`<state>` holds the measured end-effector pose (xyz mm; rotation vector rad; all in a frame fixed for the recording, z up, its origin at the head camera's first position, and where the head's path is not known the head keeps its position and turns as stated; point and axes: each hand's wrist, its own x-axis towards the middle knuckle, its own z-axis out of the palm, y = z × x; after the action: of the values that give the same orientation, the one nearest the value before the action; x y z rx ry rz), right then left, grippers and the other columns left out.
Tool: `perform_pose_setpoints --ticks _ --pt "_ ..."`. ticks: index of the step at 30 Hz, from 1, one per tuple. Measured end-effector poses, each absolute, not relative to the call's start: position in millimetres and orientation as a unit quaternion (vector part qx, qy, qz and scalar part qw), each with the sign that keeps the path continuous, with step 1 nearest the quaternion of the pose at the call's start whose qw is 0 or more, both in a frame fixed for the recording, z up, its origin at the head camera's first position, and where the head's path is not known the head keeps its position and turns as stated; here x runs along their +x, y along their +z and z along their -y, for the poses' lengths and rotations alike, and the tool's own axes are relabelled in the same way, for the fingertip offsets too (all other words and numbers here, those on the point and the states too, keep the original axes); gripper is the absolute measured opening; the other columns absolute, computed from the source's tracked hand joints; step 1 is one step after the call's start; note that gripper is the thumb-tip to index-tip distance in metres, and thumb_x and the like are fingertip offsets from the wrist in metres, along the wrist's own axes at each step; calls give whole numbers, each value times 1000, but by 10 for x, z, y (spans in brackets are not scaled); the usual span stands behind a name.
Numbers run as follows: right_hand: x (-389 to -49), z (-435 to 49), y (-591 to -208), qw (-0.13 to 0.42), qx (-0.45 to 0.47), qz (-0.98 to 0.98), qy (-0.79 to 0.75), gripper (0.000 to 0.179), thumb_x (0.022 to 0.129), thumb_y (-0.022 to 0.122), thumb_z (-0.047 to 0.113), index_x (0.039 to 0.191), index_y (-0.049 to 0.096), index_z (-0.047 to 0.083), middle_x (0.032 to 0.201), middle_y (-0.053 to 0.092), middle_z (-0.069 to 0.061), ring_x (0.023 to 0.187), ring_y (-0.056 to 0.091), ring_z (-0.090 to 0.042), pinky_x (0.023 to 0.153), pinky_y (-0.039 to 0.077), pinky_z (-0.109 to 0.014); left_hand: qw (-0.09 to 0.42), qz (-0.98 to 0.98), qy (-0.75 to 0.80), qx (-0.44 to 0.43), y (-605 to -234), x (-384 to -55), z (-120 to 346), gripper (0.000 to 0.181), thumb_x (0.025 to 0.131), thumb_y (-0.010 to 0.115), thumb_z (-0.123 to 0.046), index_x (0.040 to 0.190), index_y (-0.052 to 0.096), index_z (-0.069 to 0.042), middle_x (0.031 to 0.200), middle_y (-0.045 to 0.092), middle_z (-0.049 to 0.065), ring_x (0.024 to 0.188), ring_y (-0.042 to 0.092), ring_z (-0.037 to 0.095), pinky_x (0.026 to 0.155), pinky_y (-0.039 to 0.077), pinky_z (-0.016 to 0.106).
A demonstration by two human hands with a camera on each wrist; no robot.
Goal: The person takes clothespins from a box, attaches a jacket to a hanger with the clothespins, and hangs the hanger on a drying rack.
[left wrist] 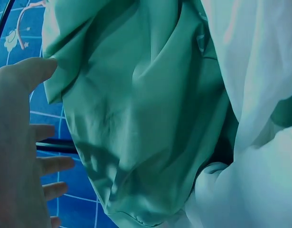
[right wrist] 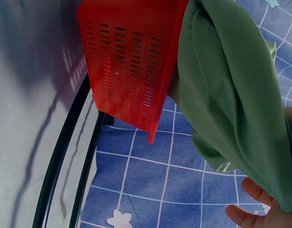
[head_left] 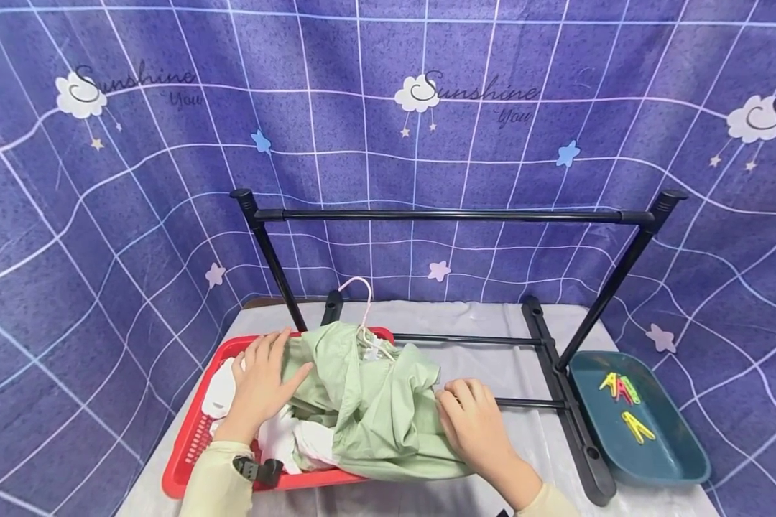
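A light green shirt point(head_left: 381, 409) lies bunched over the red basket point(head_left: 194, 431), overhanging its right side. Out of its neckline, where a white label shows, rises the hook of a pink hanger point(head_left: 360, 278); the rest of the hanger is mostly covered. My left hand point(head_left: 261, 380) is spread, fingers apart, by the shirt's left part; the left wrist view shows the thumb close to the cloth. At the shirt's right edge, my right hand point(head_left: 475, 424) holds the cloth with bent fingers. Its thumb is hidden in the head view.
White clothes point(head_left: 297, 441) lie in the basket. Behind stands a black rack with a top bar point(head_left: 453, 215) and floor feet point(head_left: 569, 402). A dark teal tray point(head_left: 669, 438) at the right contains several coloured clothes pegs point(head_left: 636, 427). A patterned blue curtain point(head_left: 478, 129) surrounds the table.
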<state>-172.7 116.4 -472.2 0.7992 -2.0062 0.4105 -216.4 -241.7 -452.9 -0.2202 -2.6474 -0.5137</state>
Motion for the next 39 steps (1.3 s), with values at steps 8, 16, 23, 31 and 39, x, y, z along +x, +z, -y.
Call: perform_pose_setpoints --ticks 8,16,23,31,39 --pt "-1733 -1165 -4714 461 328 808 166 33 105 37 21 90 62 8 90 57 -5 80 56 -28 64 44 -42 181 959 -204 -79 -4547 -2217 2470 66 94 58 -47 146 44 -9 144 43 21 134 30 46 102 15 68" --pt "-1729 -1176 -4717 456 338 807 166 34 105 37 21 91 63 7 91 58 -5 81 55 -27 67 45 -42 178 951 -237 -87 -4613 -2292 2513 61 96 57 -40 144 46 -4 144 43 25 136 29 48 105 18 66" --pt "-1723 -1179 -4728 445 341 812 161 35 106 35 21 91 63 7 91 58 -5 83 56 -27 69 46 -42 190 943 -261 -80 -4652 -2334 2514 56 96 59 -37 140 49 -3 137 46 25 134 31 47 104 18 66" --pt "-1720 -1177 -4732 448 340 812 156 35 106 34 21 90 61 8 91 58 -4 83 56 -28 70 46 -43 241 929 -264 -92 -4726 -2370 2523 45 93 63 -30 125 53 -1 116 50 24 116 41 45 98 25 62" --pt "-1730 -1178 -4718 451 341 809 158 35 107 33 21 91 61 8 93 57 -5 85 53 -28 74 42 -46 271 921 -265 -94 -4772 -2398 2537 41 90 65 -26 116 52 3 107 46 24 103 42 46 91 26 61"
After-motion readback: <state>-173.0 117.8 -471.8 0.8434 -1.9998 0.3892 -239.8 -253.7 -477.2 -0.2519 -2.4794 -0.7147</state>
